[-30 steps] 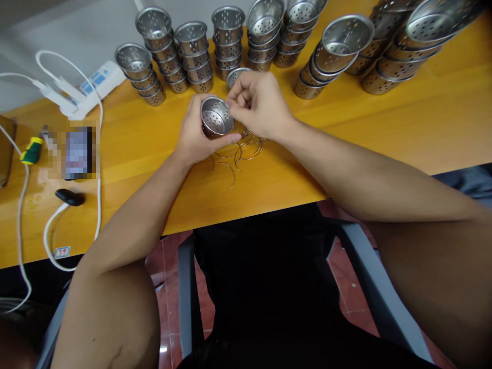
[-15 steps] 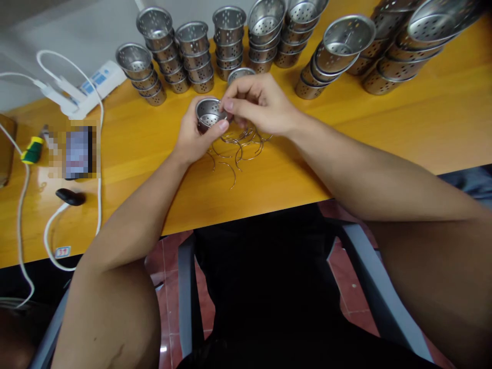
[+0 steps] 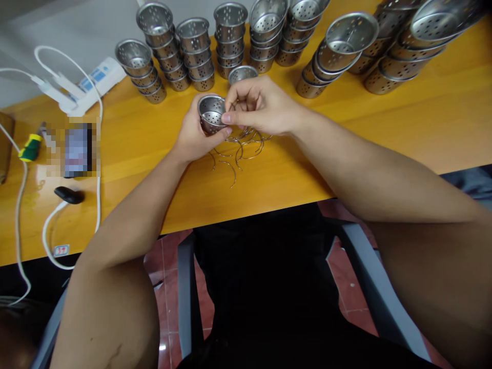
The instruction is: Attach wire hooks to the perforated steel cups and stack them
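A yellow wooden table [image 3: 384,123] stands over red floor tiles [image 3: 169,287]. Left to right: green-yellow handle [image 3: 31,148], phone [image 3: 77,154], power strip [image 3: 99,82]; the left hand [image 3: 192,127], clamped around a perforated metal cup [image 3: 212,114]; curved wires [image 3: 241,147]; the right hand [image 3: 265,106] at that cup's rim, grip unclear, partly hiding another cup [image 3: 243,73]; stacked cups [image 3: 230,37] behind.

Person's L hand [image 3: 190,128] grips perf. metal cup [image 3: 212,115], mouth up. R hand [image 3: 265,107] at cup's R rim, thumb & index close tog.; can't tell what's pinched. Curved wires [image 3: 246,136] on table [image 3: 284,174] under/near hands. Single cup [image 3: 243,74] just behind R hand; cup stacks [image 3: 197,57] along back.
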Available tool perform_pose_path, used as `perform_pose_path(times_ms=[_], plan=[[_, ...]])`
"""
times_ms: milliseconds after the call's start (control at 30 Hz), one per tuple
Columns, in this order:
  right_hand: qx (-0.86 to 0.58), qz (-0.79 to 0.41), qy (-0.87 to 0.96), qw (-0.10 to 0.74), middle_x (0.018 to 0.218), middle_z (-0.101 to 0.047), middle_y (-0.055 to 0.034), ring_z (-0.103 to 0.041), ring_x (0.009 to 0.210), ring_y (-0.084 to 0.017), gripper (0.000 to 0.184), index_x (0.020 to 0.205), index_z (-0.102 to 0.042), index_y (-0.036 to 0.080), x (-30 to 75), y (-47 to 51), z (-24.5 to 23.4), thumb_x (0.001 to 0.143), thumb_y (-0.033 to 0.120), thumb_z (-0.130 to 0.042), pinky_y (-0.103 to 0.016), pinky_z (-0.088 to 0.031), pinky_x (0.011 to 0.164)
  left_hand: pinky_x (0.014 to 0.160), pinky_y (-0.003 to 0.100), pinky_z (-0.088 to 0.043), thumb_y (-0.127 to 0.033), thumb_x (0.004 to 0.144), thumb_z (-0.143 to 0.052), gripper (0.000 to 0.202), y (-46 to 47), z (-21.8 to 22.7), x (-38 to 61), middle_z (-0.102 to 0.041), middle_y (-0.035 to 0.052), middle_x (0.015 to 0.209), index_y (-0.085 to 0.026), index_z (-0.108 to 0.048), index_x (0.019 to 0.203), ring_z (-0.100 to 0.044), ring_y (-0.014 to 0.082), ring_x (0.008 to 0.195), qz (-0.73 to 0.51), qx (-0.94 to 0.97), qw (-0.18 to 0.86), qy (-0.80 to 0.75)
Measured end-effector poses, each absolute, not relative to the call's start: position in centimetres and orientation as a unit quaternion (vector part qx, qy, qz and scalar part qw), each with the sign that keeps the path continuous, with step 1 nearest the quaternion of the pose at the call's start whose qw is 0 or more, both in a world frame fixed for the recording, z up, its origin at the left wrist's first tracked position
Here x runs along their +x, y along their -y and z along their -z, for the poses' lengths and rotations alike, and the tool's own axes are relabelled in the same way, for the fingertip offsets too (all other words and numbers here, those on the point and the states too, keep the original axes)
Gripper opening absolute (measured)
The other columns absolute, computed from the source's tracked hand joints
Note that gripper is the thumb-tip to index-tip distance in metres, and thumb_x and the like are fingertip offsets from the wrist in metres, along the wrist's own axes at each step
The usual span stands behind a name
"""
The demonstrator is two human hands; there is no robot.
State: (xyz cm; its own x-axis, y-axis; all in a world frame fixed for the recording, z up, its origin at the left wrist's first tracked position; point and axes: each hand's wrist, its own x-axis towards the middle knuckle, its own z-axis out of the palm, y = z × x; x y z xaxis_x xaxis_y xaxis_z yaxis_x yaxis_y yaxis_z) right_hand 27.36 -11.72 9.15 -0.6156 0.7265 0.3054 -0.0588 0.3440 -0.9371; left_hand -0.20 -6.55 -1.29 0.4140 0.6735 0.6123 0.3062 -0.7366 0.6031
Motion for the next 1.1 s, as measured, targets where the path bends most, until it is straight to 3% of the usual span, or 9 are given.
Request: perform_pose_path(times_ms=[200, 433, 667, 833, 967, 1100], plan=[[-0.3, -0.518, 0.724, 0.343, 0.095, -0.073, 0.0022, -0.065, 0.089, -0.018, 0.08, 0.1, -0.072, 0.028, 27.2, 12.6, -10.0, 0.077, 0.091, -0.115, -0.034, -0.049, 0.084, 0.121, 0.057, -0.073, -0.057, 0.097, -0.104, 0.082, 6.9, 0.9, -0.1, -0.082, 0.0107, 0.146, -0.033, -0.061, 0.163, -0.085, 0.0359, 0.132, -0.443, 0.824, 0.186, -0.3], [-0.308, -0.467, 0.762, 0.327, 0.093, -0.083, -0.002, -0.076, 0.097, -0.029, 0.081, 0.1, -0.072, 0.033, 27.1, 12.1, -9.3, 0.078, 0.104, -0.104, -0.042, -0.058, 0.082, 0.126, 0.057, -0.071, -0.055, 0.098, -0.105, 0.08, 7.2, 0.6, 0.1, -0.083, 0.0108, 0.145, -0.031, -0.061, 0.16, -0.085, 0.0359, 0.133, -0.436, 0.815, 0.178, -0.337], [-0.327, -0.369, 0.787, 0.371, 0.116, -0.082, -0.0039, -0.08, 0.105, -0.03, 0.078, 0.135, -0.08, 0.036, 27.9, 12.2, -9.1, 0.094, 0.102, -0.095, -0.04, -0.065, 0.082, 0.126, 0.06, -0.07, -0.067, 0.098, -0.102, 0.084, 7.5, 0.4, 0.5, -0.08, 0.0117, 0.148, -0.035, -0.057, 0.16, -0.085, 0.0376, 0.135, -0.472, 0.797, 0.208, -0.314], [-0.342, -0.306, 0.818, 0.347, 0.138, -0.08, -0.0102, -0.075, 0.135, -0.037, 0.063, 0.131, -0.081, 0.036, 28.2, 12.6, -9.9, 0.106, 0.094, -0.086, -0.046, -0.07, 0.1, 0.131, 0.064, -0.07, -0.061, 0.095, -0.105, 0.077, 7.4, -0.3, 0.9, -0.083, 0.0111, 0.147, -0.037, -0.06, 0.153, -0.085, 0.0388, 0.136, -0.477, 0.762, 0.216, -0.38], [-0.362, -0.295, 0.827, 0.314, 0.142, -0.08, -0.011, -0.058, 0.165, -0.046, 0.051, 0.132, -0.086, 0.045, 28.2, 13.2, -10.5, 0.106, 0.088, -0.084, -0.059, -0.071, 0.113, 0.133, 0.062, -0.07, -0.066, 0.096, -0.103, 0.08, 7.1, 0.0, 0.9, -0.08, 0.0115, 0.152, -0.038, -0.059, 0.157, -0.083, 0.0386, 0.141, -0.499, 0.761, 0.181, -0.373], [-0.341, -0.281, 0.843, 0.308, 0.157, -0.076, -0.0084, -0.053, 0.17, -0.045, 0.039, 0.134, -0.091, 0.049, 28.3, 13.2, -10.3, 0.11, 0.078, -0.08, -0.065, -0.062, 0.132, 0.133, 0.062, -0.07, -0.073, 0.102, -0.097, 0.082, 7.1, 0.5, 0.7, -0.077, 0.0119, 0.158, -0.042, -0.054, 0.165, -0.082, 0.0386, 0.145, -0.495, 0.779, 0.164, -0.348]])
